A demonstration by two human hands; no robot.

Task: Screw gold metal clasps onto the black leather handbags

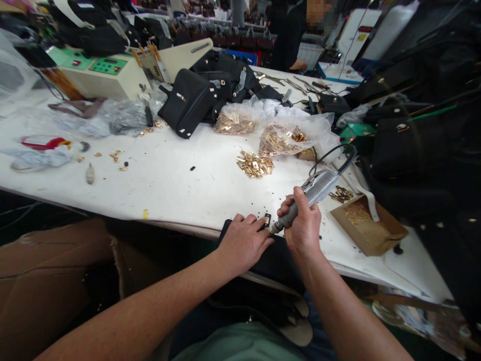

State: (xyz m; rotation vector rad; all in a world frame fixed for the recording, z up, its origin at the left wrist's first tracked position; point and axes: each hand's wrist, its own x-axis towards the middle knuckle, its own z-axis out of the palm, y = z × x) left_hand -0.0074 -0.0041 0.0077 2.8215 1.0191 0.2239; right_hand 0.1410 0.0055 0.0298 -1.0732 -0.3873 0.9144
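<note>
My right hand is wrapped round a grey electric screwdriver, whose tip points down and left. The tip meets a black leather piece at the table's front edge, close to a small metal fitting on a black tab. My left hand lies on the leather with its fingers stretched toward the tip, pressing the piece. Beyond the hands is a pile of gold metal fittings. A cardboard box of small gold parts stands right of my right hand.
Clear bags of gold fittings and black bags lie at the back of the white table. A machine with green panels stands back left. Black bags are heaped at right. Another person is beyond the table.
</note>
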